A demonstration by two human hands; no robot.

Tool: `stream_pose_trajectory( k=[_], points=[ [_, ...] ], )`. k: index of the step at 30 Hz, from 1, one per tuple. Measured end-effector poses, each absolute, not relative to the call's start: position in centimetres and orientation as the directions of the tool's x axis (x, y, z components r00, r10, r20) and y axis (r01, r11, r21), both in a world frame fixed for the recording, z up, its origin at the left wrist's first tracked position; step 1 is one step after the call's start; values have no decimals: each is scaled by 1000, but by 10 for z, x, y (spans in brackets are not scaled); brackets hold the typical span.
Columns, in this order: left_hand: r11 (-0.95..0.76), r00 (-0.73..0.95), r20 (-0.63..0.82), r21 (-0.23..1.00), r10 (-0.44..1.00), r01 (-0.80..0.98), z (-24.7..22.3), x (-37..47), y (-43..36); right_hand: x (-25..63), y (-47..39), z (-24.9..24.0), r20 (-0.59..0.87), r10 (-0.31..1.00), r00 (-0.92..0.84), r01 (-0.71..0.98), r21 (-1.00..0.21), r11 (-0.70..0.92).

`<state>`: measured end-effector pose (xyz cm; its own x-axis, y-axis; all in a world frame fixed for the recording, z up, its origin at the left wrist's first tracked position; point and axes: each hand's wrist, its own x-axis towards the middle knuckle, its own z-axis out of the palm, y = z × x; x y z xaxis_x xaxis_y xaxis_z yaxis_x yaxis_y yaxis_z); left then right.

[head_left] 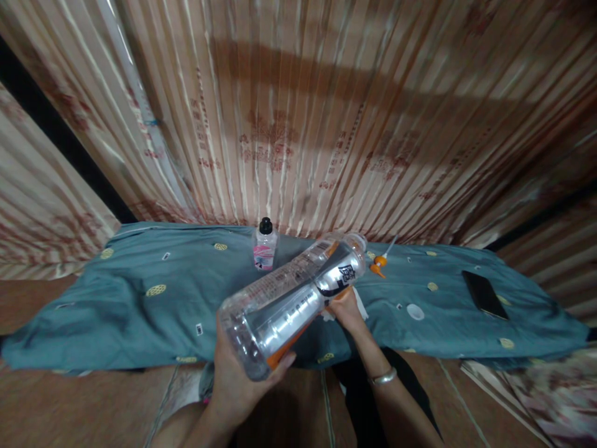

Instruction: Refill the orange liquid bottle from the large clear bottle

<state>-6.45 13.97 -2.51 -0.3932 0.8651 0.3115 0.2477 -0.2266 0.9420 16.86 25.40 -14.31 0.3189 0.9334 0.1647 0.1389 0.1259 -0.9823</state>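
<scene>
A large clear plastic bottle (298,298) with a silver and orange label is held tilted in front of me, its neck to the upper right and no cap visible on it. My left hand (242,367) is wrapped round its base. At the underside near the neck, my right hand (345,308) grips the bottle, its fingers partly hidden behind it. White tissue or cloth (360,306) shows beside that hand. Right of the neck lies an orange trigger sprayer head (380,265) with a thin tube. Behind the bottle stands a smaller clear bottle (264,252) with a black cap.
A green patterned cloth (116,311) covers the low surface. On its right part lie a round whitish disc (415,312) and a dark phone (485,294). A pleated beige curtain (303,124) hangs along the back, and tiled floor (69,410) shows in front.
</scene>
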Motion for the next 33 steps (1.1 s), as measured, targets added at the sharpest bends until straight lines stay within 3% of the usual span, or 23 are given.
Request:
stream_pose_trajectory(
  k=[11,27,33],
  points=[
    [-181,-374,250,961,893,211,-24,-67,140,167,253,-139,162,929,332,150,-982,118],
    [-228,-318,288,950,904,212,-44,-75,145,166,251,-136,141,937,321,99,-989,115],
    [-160,-358,199,978,912,137,-30,-69,143,165,250,-134,165,922,350,143,-982,121]
  ],
)
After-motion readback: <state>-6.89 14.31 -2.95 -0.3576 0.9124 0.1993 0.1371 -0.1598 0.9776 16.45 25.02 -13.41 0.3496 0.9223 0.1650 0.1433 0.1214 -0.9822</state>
